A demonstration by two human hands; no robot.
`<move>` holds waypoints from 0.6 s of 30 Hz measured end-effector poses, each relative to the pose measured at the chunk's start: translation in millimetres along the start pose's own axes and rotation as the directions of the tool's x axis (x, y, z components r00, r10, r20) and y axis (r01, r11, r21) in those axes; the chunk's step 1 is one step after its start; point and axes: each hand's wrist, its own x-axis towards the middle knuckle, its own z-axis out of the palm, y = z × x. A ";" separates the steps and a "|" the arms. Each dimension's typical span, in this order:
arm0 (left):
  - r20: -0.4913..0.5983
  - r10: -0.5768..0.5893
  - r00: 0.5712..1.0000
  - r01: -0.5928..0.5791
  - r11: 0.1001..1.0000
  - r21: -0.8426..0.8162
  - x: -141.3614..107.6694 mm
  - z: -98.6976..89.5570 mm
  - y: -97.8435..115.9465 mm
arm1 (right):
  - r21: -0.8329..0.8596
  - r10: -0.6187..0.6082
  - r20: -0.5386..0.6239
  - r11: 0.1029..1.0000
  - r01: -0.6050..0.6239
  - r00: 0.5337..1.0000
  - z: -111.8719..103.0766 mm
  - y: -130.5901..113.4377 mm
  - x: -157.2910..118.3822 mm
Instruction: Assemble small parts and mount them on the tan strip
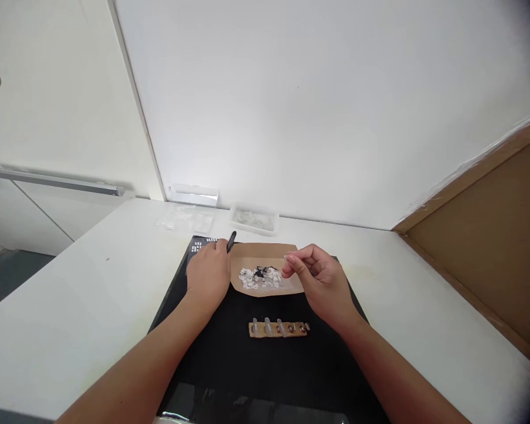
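My left hand (209,270) is closed at the left edge of a brown cardboard tray (258,252), with a slim black pen-like tool (232,240) sticking up from its fingers. The tool's lower part is hidden. Over the tray's right side, my right hand (321,275) has thumb and forefinger pinched together; anything between them is too small to make out. Small white pieces (249,278) lie heaped in the tray with some black scraps (260,272) on top. Nearer to me is a narrow tan strip (269,330) carrying several clear nail-tip-like pieces (268,327) and shiny round spots.
All this rests on a black board (247,371) on a white table (92,277). Behind stand a shallow clear box (255,219), clear plastic bags (188,219) and a clear holder (194,195). A white wall (291,106) closes the back; a brown panel (486,224) stands right.
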 end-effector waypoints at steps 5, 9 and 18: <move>-0.270 0.104 0.957 -0.147 0.979 -0.144 -5.1 -9.6 8.7 | -0.015 -0.052 -0.005 0.999 0.052 0.999 0.3 -3.1 -2.5; -0.183 0.196 0.963 -0.268 0.682 -0.680 -16.0 -22.6 26.3 | -0.072 -0.120 0.042 0.990 0.123 0.992 -0.7 -2.4 -4.4; 0.102 0.239 0.966 0.017 0.334 -0.943 -23.6 -23.7 38.9 | -0.484 -0.455 0.075 0.762 0.431 0.888 -3.1 2.9 -3.6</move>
